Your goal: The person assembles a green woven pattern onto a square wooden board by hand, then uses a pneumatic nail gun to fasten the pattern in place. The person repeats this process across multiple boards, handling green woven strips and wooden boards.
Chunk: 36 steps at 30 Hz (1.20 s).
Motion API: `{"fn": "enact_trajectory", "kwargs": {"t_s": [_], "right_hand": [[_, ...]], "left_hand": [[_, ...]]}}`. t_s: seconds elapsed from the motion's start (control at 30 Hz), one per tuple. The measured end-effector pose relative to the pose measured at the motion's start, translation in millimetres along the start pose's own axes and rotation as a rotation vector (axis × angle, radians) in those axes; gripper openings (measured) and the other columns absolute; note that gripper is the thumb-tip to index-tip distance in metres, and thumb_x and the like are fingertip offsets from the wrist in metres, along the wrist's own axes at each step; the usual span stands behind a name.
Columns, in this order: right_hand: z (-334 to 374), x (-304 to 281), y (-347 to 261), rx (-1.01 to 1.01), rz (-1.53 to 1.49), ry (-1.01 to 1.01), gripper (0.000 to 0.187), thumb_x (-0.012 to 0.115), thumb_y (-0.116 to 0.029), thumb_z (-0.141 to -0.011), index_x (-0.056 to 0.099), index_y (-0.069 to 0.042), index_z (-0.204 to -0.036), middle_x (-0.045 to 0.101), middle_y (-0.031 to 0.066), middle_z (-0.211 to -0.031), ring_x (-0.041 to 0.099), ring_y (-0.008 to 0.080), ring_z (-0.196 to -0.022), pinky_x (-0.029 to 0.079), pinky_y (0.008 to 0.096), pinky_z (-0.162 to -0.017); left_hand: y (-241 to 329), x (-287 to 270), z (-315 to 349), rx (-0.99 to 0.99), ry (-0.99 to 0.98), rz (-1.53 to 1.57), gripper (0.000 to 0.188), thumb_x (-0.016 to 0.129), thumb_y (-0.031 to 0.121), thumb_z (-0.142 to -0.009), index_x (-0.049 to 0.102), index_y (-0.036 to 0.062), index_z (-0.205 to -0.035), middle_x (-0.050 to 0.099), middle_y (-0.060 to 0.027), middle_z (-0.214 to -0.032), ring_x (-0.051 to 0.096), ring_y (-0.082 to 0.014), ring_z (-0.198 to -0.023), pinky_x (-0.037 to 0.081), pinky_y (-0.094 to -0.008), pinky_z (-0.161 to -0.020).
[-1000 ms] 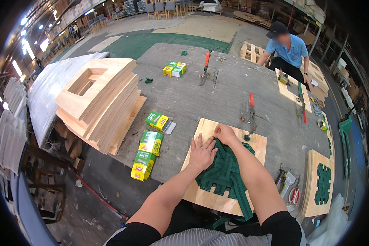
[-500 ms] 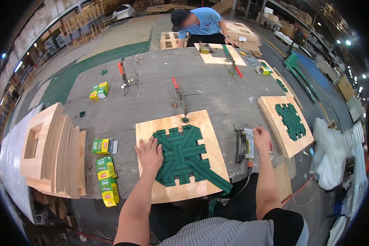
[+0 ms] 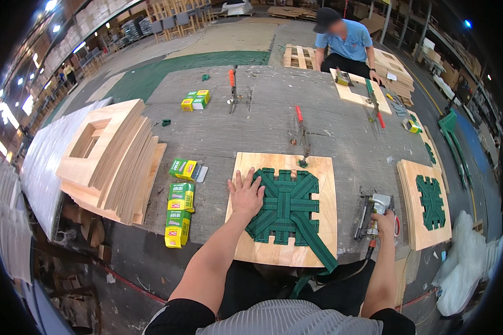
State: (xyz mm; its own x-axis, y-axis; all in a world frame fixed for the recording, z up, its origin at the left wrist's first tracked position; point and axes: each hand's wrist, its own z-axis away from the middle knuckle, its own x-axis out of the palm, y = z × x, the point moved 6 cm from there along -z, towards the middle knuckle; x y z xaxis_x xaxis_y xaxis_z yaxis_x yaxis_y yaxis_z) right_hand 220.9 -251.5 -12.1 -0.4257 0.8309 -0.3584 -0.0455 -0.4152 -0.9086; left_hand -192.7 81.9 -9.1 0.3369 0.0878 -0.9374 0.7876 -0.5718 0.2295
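My left hand (image 3: 246, 195) lies flat with fingers spread on a square wooden board (image 3: 243, 245), its fingertips at the edge of the green webbing (image 3: 282, 206). The straps are interlaced across the middle of the board, and one loose strap end (image 3: 318, 245) hangs over the near right corner. To the right of the board, my right hand (image 3: 384, 222) is closed round the handle of a pneumatic staple gun (image 3: 379, 204), which rests on the table with a hose at its lower end. A toggle clamp with a red handle (image 3: 299, 114) touches the board's far edge.
Green and yellow staple boxes (image 3: 180, 204) stand left of the board, beside a stack of cut wooden panels (image 3: 109, 162). At the right lies a pile of webbed boards (image 3: 430, 204). Across the grey table (image 3: 207, 139), a co-worker in a blue shirt (image 3: 349, 44) leans over another board.
My right hand has gone from the upper side of the staple gun to closing round its handle. The whole view has swung leftward. My left hand stays flat on the board.
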Motion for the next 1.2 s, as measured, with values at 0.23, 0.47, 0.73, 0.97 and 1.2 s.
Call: {"fn": "enact_trajectory", "kwargs": {"t_s": [0.23,0.47,0.73,0.97,1.2], "right_hand": [[37.9,48.9,-140.6,-0.261,-0.177,-0.172,0.038,0.075,-0.006,-0.082,0.057,-0.004,-0.115,0.061,0.0050,-0.081,0.058,0.0159,-0.052,0.047,0.0324,-0.044],[92.0,243.0,-220.8,-0.210,0.093,-0.783,0.040,0.085,-0.022,-0.084,0.063,-0.003,-0.112,0.065,0.0037,-0.084,0.059,0.0131,-0.055,0.049,0.0311,-0.048],[125.5,374.8,-200.9,-0.237,0.415,-1.032,0.031,0.078,-0.012,-0.089,0.066,0.004,-0.112,0.068,0.0070,-0.086,0.058,0.0129,-0.054,0.047,0.0312,-0.048],[127.8,392.2,-194.3,-0.240,0.468,-1.020,0.030,0.078,-0.012,-0.089,0.066,0.004,-0.111,0.069,0.0074,-0.087,0.056,0.0127,-0.052,0.046,0.0309,-0.047],[128.2,392.0,-189.1,-0.234,0.533,-0.986,0.028,0.078,-0.013,-0.088,0.065,0.002,-0.108,0.066,0.0050,-0.079,0.055,0.0124,-0.050,0.045,0.0311,-0.045]], "left_hand": [[-7.1,8.7,2.6,-0.020,-0.054,0.045,0.050,0.044,0.044,-0.107,0.056,0.0190,-0.149,0.043,-0.0001,-0.163,0.023,-0.0408,-0.156,0.010,-0.0672,-0.124],[-10.6,10.0,1.6,-0.030,-0.042,0.077,0.049,0.044,0.045,-0.107,0.058,0.0206,-0.148,0.045,-0.0008,-0.162,0.029,-0.0442,-0.153,0.014,-0.0666,-0.124],[-16.1,11.1,1.7,-0.020,0.010,0.116,0.048,0.049,0.045,-0.105,0.061,0.0196,-0.144,0.049,-0.0027,-0.159,0.033,-0.0448,-0.151,0.018,-0.0682,-0.122],[-17.5,11.4,1.6,-0.035,0.003,0.146,0.048,0.052,0.044,-0.104,0.061,0.0186,-0.143,0.050,-0.0018,-0.158,0.033,-0.0449,-0.151,0.018,-0.0681,-0.122],[-18.8,11.4,1.7,-0.070,0.000,0.180,0.049,0.052,0.044,-0.104,0.060,0.0192,-0.145,0.041,-0.0171,-0.162,0.031,-0.0442,-0.152,0.017,-0.0647,-0.124]]}}
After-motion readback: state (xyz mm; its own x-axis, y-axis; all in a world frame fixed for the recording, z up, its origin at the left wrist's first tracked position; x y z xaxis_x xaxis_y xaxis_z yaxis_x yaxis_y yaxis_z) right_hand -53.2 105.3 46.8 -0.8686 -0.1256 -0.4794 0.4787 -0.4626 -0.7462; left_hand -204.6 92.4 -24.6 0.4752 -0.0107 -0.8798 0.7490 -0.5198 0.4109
